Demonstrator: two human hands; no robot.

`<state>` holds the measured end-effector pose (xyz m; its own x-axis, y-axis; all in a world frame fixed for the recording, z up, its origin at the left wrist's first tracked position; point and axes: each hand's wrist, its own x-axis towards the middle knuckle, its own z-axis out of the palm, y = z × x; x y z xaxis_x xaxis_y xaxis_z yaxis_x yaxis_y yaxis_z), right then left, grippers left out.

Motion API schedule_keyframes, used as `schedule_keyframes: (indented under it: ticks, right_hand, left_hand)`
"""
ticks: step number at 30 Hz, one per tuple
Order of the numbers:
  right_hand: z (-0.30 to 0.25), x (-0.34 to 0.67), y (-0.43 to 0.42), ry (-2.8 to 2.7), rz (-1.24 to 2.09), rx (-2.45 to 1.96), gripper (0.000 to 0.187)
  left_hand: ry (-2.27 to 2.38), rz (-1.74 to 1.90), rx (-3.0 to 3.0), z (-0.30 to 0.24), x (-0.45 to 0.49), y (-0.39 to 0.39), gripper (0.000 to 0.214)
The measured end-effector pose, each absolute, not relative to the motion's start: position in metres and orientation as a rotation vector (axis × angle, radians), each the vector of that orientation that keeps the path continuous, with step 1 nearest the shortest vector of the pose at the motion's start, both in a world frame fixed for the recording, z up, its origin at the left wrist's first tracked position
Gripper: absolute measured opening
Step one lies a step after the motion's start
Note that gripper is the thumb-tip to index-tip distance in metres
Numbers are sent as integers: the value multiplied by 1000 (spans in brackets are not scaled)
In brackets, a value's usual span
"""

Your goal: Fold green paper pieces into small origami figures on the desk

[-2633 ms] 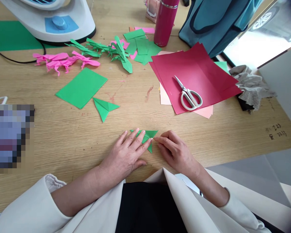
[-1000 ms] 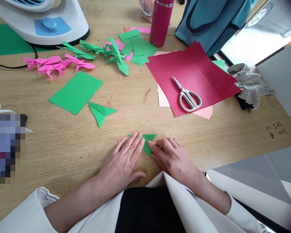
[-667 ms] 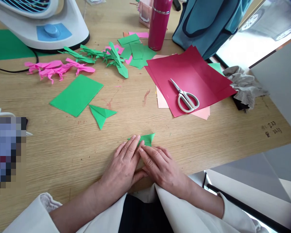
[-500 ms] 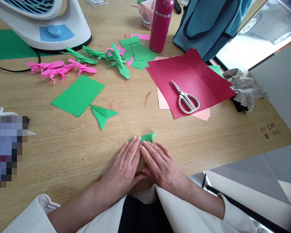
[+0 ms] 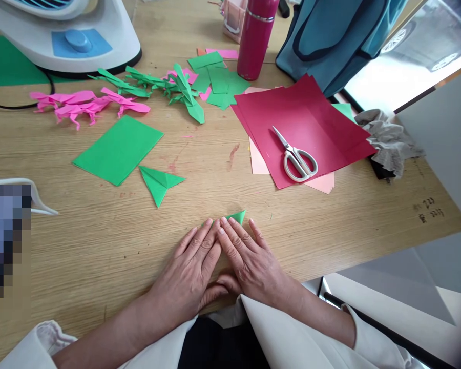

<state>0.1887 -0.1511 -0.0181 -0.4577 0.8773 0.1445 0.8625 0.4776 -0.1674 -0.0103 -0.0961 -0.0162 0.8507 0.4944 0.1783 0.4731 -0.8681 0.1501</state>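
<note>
A small folded piece of green paper (image 5: 237,217) lies on the table near its front edge, mostly covered by my fingers. My left hand (image 5: 194,256) rests flat over its left part, fingers stretched out. From the other side my right hand (image 5: 249,256) presses its extended fingertips on the paper, touching the left fingers. Both thumbs meet close to the table edge. Farther up and left sit a folded green paper triangle shape (image 5: 160,184) and a flat green sheet (image 5: 119,149).
White-handled scissors (image 5: 297,158) lie on dark red sheets (image 5: 322,123) at the right. Pink folded figures (image 5: 86,106) and green folded figures (image 5: 188,95) stand at the back left, near a white fan base (image 5: 100,46). Behind are a magenta bottle (image 5: 255,43) and a blue bag (image 5: 338,41).
Both hands have shifted slightly left along the green paper. The right fingertips now cover more of it, and less of its left end shows. The view has turned a little.
</note>
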Motion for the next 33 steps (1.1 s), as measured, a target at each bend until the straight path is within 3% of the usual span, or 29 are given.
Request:
schedule_keyframes:
  ticks: [33]
  right_hand:
    - [-15,188,-151,-2447,153,-1739,78]
  left_hand:
    - [770,291,2972,-14,-11,-94,70]
